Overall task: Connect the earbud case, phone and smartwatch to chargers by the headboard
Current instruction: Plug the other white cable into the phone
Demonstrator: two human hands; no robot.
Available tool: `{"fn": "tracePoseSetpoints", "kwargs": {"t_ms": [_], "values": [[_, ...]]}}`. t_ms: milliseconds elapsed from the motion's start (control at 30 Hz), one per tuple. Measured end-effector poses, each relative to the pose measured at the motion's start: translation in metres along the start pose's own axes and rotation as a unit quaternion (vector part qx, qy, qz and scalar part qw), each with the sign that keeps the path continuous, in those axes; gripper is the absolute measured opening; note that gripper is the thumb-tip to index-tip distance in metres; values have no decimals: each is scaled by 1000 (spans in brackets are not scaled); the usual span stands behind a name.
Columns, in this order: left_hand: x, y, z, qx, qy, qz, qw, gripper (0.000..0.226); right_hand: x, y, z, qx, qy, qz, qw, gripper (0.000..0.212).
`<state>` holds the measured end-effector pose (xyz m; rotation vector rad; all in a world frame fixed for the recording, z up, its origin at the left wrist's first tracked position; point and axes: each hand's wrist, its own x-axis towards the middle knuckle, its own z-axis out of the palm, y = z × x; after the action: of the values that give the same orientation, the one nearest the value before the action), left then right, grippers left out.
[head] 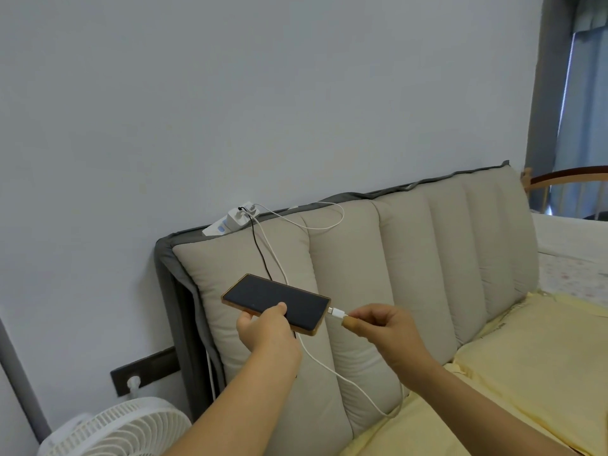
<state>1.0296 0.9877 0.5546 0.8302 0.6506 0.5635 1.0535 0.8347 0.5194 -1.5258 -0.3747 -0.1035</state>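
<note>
Beige headboard point(411, 258) behind; left hand point(263, 327) gripping phone point(276, 302), right hand point(381, 327) pinching plug point(337, 313), seemingly unseated.

Bed point(513, 390) with yellow sheet, white cable point(391, 413) trailing onto it, power strip point(230, 222) atop padded headboard point(411, 258)

1 view only, from a camera worn on the person's head, so no second view shares any of the scene. It looks forward and slightly down across the near left corner of the bed, facing the padded headboard point(378, 258) and the wall point(230, 93) behind it. The left hand point(263, 327) and right hand point(381, 327) sit close, low in the middle, with both forearms entering from the bottom edge. A white fan point(118, 429) fills the near left corner; a curtain point(582, 110) stands far right.
</note>
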Motion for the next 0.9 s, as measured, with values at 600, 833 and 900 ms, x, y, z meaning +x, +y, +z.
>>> {"fn": "tracePoseSetpoints", "kwargs": {"t_ms": [600,833,900], "values": [[11,8,-7,242,-178,32,953,49,13,-3,-21,11,45,-6,999,2],[19,28,-18,447,-312,39,837,40,17,-2,-24,5,58,-16,998,1],[20,34,-21,471,-348,33,810,42,17,-1,-26,0,59,-17,998,1]]}}
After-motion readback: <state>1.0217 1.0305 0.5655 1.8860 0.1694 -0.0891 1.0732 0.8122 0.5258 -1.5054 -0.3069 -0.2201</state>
